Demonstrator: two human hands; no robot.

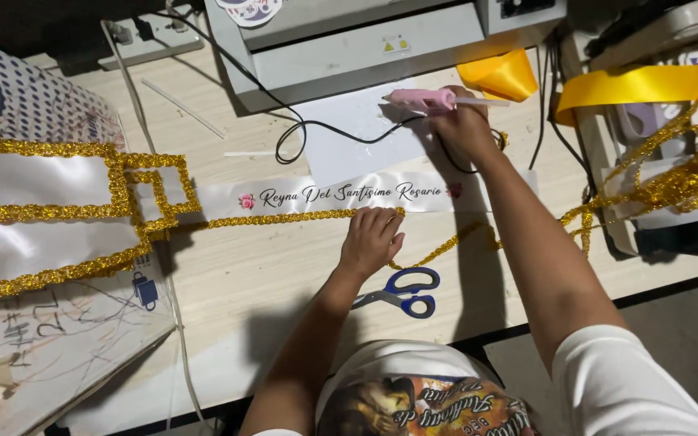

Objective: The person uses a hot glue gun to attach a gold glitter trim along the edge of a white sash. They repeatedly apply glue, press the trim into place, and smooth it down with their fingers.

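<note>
Gold trim pressed along a white sash, glue gun in the other hand.

The left hand (pixel 372 240) lies flat and open, fingers pressing the gold braid (pixel 300 216) onto the lower edge of the white satin sash (pixel 349 192) stretched across the wooden table (pixel 244 274). The right hand (pixel 464 125) is closed around a pink glue gun (pixel 420 99) just beyond the sash. Blue-handled scissors (pixel 404 292) lie near the left wrist.

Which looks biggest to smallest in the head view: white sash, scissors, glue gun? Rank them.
1. white sash, by far the longest, running across the table.
2. and 3. scissors and pink glue gun look alike in length; the right hand hides part of the gun, so no ranking.
</note>
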